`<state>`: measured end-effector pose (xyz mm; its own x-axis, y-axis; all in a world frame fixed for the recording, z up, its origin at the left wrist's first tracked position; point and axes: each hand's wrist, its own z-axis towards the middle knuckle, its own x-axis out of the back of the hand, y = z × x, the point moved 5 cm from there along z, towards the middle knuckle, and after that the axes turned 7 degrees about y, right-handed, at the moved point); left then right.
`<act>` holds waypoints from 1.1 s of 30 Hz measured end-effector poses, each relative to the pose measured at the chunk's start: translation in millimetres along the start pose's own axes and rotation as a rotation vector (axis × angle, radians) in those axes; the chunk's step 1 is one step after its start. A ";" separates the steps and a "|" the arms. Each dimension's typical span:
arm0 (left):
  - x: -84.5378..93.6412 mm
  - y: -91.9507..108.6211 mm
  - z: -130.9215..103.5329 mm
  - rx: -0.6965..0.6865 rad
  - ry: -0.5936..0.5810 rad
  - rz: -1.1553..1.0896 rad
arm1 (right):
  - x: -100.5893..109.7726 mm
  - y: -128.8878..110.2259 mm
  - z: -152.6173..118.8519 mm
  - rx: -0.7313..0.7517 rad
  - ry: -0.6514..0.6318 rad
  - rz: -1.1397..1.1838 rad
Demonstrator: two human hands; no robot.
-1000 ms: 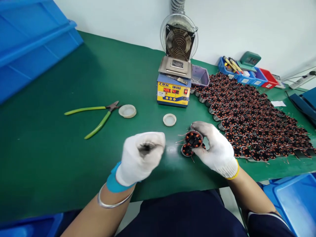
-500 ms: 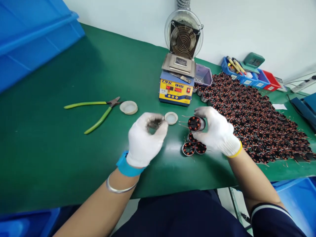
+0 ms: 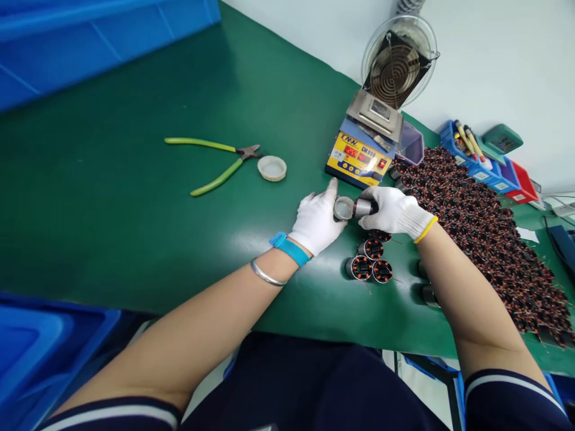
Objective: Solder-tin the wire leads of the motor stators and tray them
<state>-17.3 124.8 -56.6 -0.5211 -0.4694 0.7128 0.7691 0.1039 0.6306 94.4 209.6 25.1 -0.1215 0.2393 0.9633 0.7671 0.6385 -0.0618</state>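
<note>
My left hand [image 3: 318,221], in a white glove, has its fingers round the near-left side of a small round white dish [image 3: 344,209]. Gripped in my gloved right hand [image 3: 396,212] is a motor stator [image 3: 363,208], a silver cylinder tipped on its side. Its wound end faces the dish, and I cannot make out whether its wires touch what is inside. Just below stand several similar stators [image 3: 361,267] with black and copper tops. A second white dish [image 3: 272,169] sits to the left, beside the cutting pliers [image 3: 215,161] with green handles.
Behind my hands stands a yellow and blue solder pot unit [image 3: 357,158] with a round fume fan [image 3: 395,75]. Rows of stators [image 3: 485,239] cover the right side of the green table [image 3: 135,209]. Small bins [image 3: 489,170] line the back; a large blue crate [image 3: 112,42] is upper left.
The camera view has shifted. My left hand has gone from a pinch to the small dish's side. My right hand has brought the stator over to the dish and tipped it.
</note>
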 end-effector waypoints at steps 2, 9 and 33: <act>0.6 0.2 -0.5 -0.002 -0.015 0.017 | 3.1 -0.9 -0.8 -0.022 -0.001 0.010; 3.4 3.4 -0.1 -0.010 -0.037 0.086 | 0.2 5.6 3.0 -0.006 -0.014 0.092; 6.9 1.9 0.7 0.028 -0.032 0.227 | 37.7 -6.5 0.1 0.126 0.300 -0.401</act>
<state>-19.7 122.4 -50.2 -0.3479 -0.4035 0.8463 0.8574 0.2282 0.4612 84.8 214.5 61.8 -0.1901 -0.2510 0.9491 0.6134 0.7245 0.3144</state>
